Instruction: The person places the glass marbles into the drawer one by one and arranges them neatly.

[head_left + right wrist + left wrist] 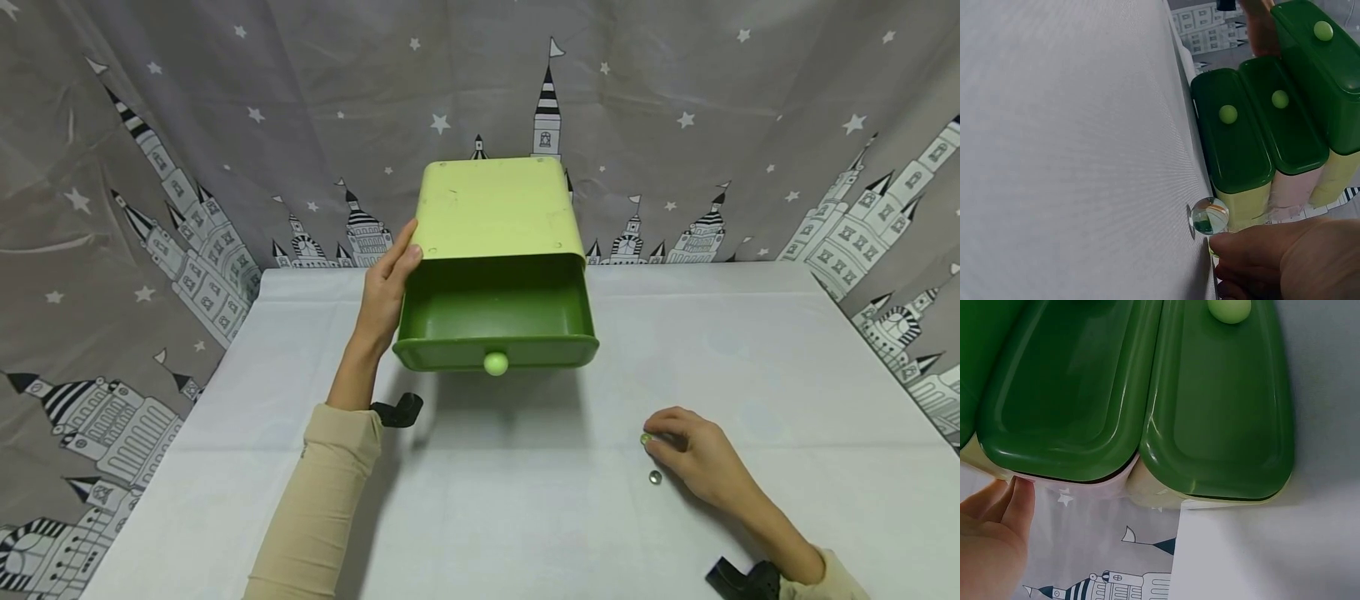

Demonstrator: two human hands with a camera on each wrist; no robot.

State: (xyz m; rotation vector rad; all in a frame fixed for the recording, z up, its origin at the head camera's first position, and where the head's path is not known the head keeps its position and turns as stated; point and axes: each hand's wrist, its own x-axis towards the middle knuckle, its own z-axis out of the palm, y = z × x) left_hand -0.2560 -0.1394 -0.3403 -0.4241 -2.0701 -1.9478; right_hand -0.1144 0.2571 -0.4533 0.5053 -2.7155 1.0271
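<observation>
A small chest of drawers (498,208) has a pale yellow top and dark green drawer fronts. Its top drawer (495,353) is pulled out, showing a bare green inside. My left hand (386,287) rests with straight fingers against the chest's left side, near the top; in the left wrist view the fingertips (1021,497) touch its side. At the right of the table my right hand (697,458) pinches a small greenish marble (645,438) between thumb and fingertips. Just below those fingers lies a clear glass marble (656,477), which in the right wrist view shows orange and green inside.
The lower two drawers, a middle drawer (1282,119) and a bottom drawer (1232,137), are closed, each with a round light-green knob. A white cloth covers the table (525,517). Behind it hangs a grey curtain (480,75) printed with castles and stars.
</observation>
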